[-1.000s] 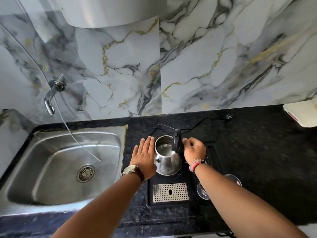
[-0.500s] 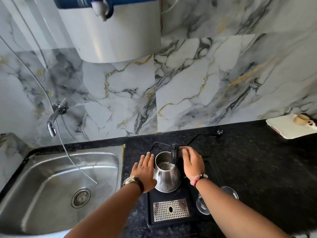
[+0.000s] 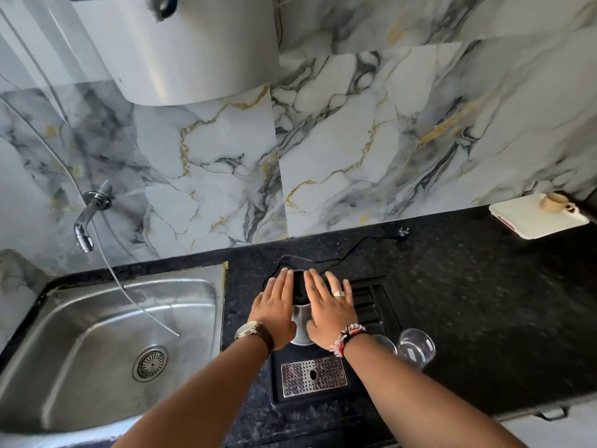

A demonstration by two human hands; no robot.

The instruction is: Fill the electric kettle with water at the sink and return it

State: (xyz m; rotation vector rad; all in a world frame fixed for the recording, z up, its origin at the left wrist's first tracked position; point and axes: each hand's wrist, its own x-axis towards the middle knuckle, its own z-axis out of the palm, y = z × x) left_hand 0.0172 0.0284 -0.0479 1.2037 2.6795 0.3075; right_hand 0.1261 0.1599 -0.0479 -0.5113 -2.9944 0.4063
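Note:
The steel electric kettle (image 3: 302, 323) stands on a black tray (image 3: 371, 302) on the dark counter, just right of the sink (image 3: 135, 281). Its black lid (image 3: 298, 286) lies down over the opening. My left hand (image 3: 274, 307) rests flat against the kettle's left side, fingers stretched out. My right hand (image 3: 329, 303) lies flat over its right side and handle, fingers also straight. Most of the kettle's body is hidden under the two hands. The tap (image 3: 85, 221) sticks out of the marble wall above the sink's far left; no water runs.
A steel drip grate (image 3: 313, 376) sits in the tray's near part. Two clear glasses (image 3: 416, 347) stand right of my right wrist. The kettle's cord (image 3: 339, 255) runs along the wall. A white tray with a cup (image 3: 536, 221) is far right. A thin tube (image 3: 139, 299) hangs into the sink.
The kettle's lid, upright before, is now down. My right hand went from the lid to lying flat over the kettle; the left hand slid further onto it. The camera tilted up.

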